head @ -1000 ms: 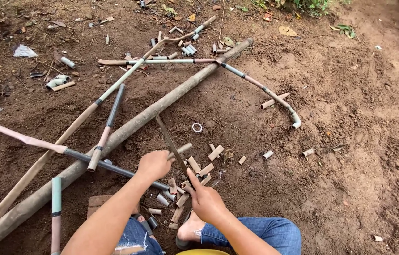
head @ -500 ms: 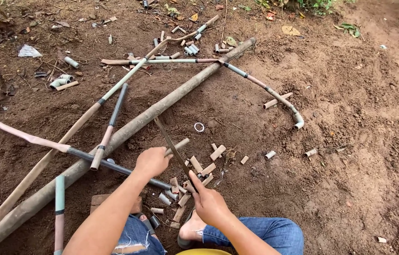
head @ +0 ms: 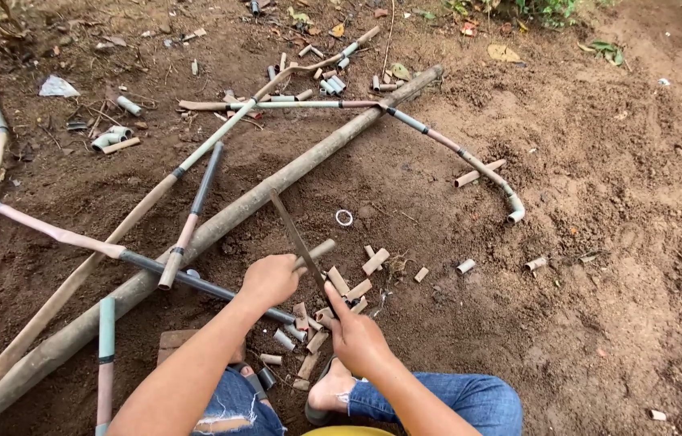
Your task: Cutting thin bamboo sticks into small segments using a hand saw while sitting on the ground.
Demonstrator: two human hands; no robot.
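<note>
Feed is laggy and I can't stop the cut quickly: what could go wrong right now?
1. The blade crosses the short stick right beside the left hand; a slip could catch the fingers.
2. The right hand works just above the bare foot.
3. Loose cut pieces could roll underfoot.

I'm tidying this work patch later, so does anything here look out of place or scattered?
Yes. Short cut pieces lie strewn on the dirt around both hands, a small white ring sits alone above them, and a crumpled white scrap lies at upper left.
</note>
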